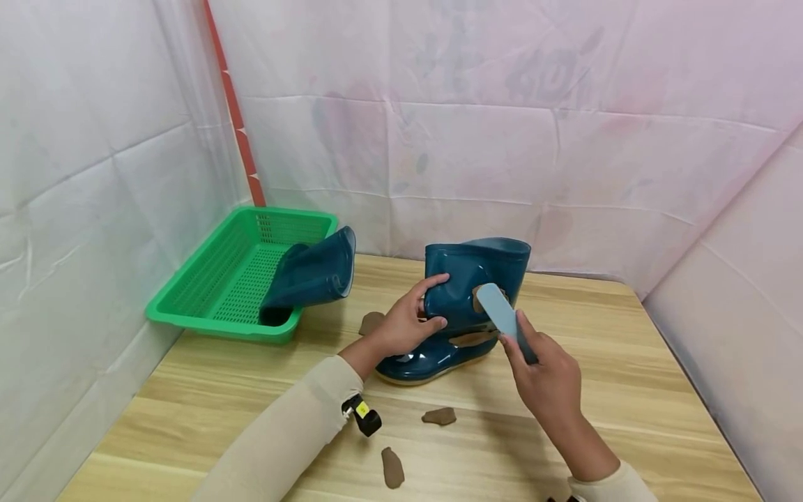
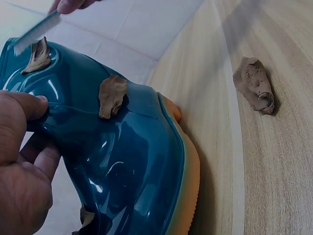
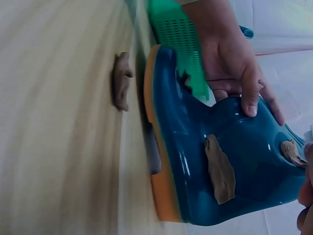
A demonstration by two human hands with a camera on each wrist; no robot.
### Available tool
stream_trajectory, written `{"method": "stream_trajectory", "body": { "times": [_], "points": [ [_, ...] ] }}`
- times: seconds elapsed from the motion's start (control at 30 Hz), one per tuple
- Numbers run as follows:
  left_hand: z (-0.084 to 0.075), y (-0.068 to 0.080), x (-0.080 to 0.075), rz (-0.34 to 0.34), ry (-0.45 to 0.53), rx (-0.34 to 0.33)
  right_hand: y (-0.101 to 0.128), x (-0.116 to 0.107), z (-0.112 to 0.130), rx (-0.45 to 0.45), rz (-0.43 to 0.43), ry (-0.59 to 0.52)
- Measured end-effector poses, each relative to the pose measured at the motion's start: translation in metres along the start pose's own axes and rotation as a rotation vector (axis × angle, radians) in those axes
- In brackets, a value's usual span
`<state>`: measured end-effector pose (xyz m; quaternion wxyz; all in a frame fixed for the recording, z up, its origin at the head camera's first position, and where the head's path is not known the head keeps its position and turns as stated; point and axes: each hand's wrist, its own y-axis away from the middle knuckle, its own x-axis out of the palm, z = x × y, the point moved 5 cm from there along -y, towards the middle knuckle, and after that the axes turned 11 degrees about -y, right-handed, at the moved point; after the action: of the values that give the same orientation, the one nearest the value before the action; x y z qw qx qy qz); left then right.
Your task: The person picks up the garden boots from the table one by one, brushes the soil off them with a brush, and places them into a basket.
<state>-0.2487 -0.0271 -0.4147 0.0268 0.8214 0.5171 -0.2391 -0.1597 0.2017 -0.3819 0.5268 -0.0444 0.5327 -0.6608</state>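
We keep the scraper [image 1: 504,317] flat and low against the shaft, our right hand [image 1: 544,376] curled round its handle, and push under the brown clod [image 1: 480,291] there rather than gouging. Our left hand [image 1: 404,322], fingers curled on the shaft's back, steadies the glossy teal boot [image 1: 456,314] standing upright mid-worktop [image 1: 627,390]. 2 clods cling to its side. Beyond, a second boot [image 1: 310,275] leans in the green basket [image 1: 207,286].

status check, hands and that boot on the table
Left hand grips upright blue boot. Right hand holds pale scraper against mud patch on it. Loose mud lumps on table, nothing blocking.
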Motion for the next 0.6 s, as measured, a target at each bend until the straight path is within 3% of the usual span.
{"method": "stream_trajectory", "body": {
  "times": [0.23, 0.37, 0.6],
  "points": [
    [0.001, 0.001, 0.002, 0.004, -0.007, -0.002, 0.008, 0.009, -0.006, 0.143, 0.108, 0.051],
    [0.000, 0.001, 0.002, -0.004, -0.029, -0.008, 0.016, 0.006, -0.006, 0.133, 0.109, 0.049],
    [0.000, 0.000, 0.000, -0.011, -0.028, -0.015, 0.012, 0.001, 0.000, 0.034, 0.040, 0.006]
  ]
}}
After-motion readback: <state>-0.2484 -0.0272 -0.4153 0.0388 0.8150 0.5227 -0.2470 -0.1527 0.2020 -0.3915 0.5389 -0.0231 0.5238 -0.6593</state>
